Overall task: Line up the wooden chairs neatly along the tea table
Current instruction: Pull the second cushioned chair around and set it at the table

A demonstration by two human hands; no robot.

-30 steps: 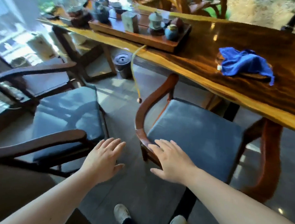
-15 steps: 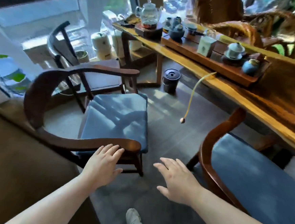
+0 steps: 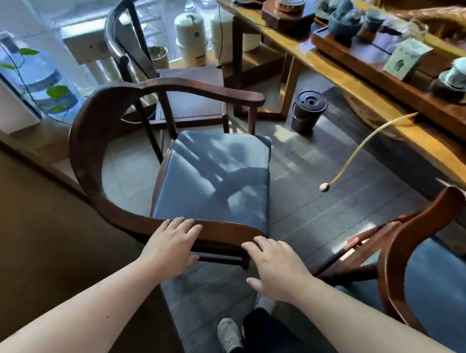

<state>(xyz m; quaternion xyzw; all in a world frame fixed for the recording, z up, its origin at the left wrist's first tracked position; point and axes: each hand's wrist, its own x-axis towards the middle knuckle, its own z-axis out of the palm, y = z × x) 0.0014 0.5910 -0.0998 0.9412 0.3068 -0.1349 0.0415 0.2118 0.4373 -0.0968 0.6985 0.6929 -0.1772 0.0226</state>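
A dark wooden armchair with a blue cushion [image 3: 214,180] stands in front of me, turned sideways, apart from the long tea table [image 3: 313,60]. My left hand [image 3: 170,246] lies flat on its near armrest [image 3: 222,231], fingers spread over the top. My right hand [image 3: 275,266] is open, its fingertips touching the armrest's front end. A second blue-cushioned chair [image 3: 399,245] stands at the right, close to the table edge. A third, darker chair [image 3: 121,28] with a bare wooden seat is behind the first, near the window.
A wooden tea tray [image 3: 400,86] with cups and pots sits on the table. A thin hose with a bead end [image 3: 324,187] hangs off it. A dark lidded bucket [image 3: 308,112] stands on the floor. A brown surface [image 3: 25,243] borders the left.
My view has swung left from the right chair to the middle chair. Both hands moved forward onto its near armrest; before, they hovered in the air short of it.
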